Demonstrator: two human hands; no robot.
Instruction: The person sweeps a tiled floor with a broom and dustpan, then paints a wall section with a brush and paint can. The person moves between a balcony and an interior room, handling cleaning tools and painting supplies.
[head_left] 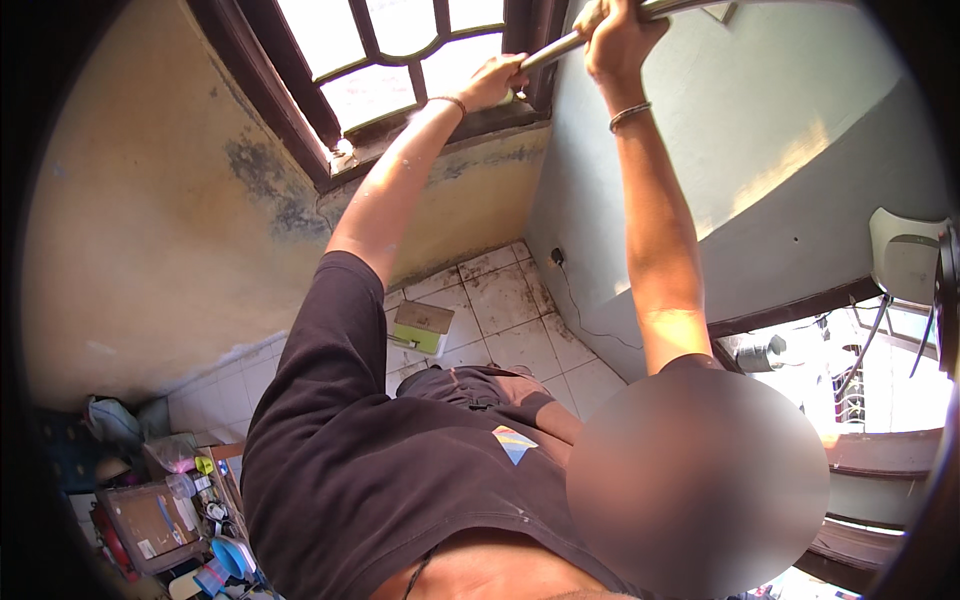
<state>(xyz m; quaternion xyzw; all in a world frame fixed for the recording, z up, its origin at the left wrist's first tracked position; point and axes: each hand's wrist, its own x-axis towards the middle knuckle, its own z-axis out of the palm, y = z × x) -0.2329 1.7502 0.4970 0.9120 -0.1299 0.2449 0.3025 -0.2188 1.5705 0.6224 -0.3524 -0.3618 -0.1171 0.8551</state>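
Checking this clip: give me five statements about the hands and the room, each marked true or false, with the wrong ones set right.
1. The left hand and right hand both grip the pole. True.
2. The right wrist is bare. False: a bracelet circles it.
3. A green item lies on the tiled floor. True.
4. The shirt is white. False: the shirt is dark, with a small colourful patch.
5. Bright light shows through the window. True.
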